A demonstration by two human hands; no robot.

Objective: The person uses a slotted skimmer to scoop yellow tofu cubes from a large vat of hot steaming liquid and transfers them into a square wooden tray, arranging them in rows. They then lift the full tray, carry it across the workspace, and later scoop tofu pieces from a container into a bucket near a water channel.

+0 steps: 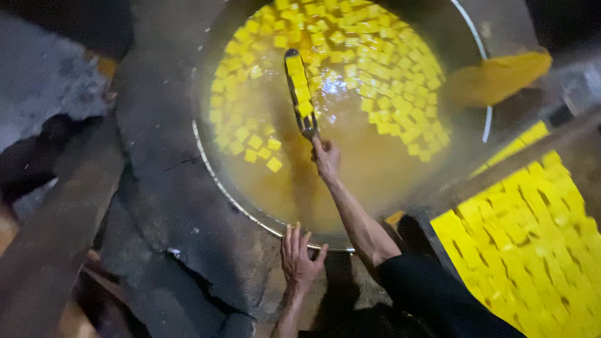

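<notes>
the right hand (326, 158) is stretched out over a big round metal pan (216, 175), its fingers closed around the handle end of a long flat scoop (299, 94). the scoop reaches away from the hand toward the middle of the pan, its blade lying at the surface of the cloudy yellow-brown liquid (369, 163) with a row of yellow cubes sitting on it. many more yellow cubes (382, 69) float in the pan, packed thick across the far and right side, with a looser cluster on the left and a few strays near the scoop's handle. the near part of the liquid is mostly bare of cubes

the left hand (298, 256) rests flat with fingers spread, fingertips at the near rim of the pan, palm on the dark cracked stone ledge (169, 206) that surrounds it. it holds nothing

to the right, past a slanting dark bar (519, 159), lies a tray of yellow cubes (532, 238) set close together in rows. a yellow-stained cloth or patch (501, 75) sits by the pan's far right rim; what it is cannot be told. a dark sleeve (432, 294) covers the right upper arm
</notes>
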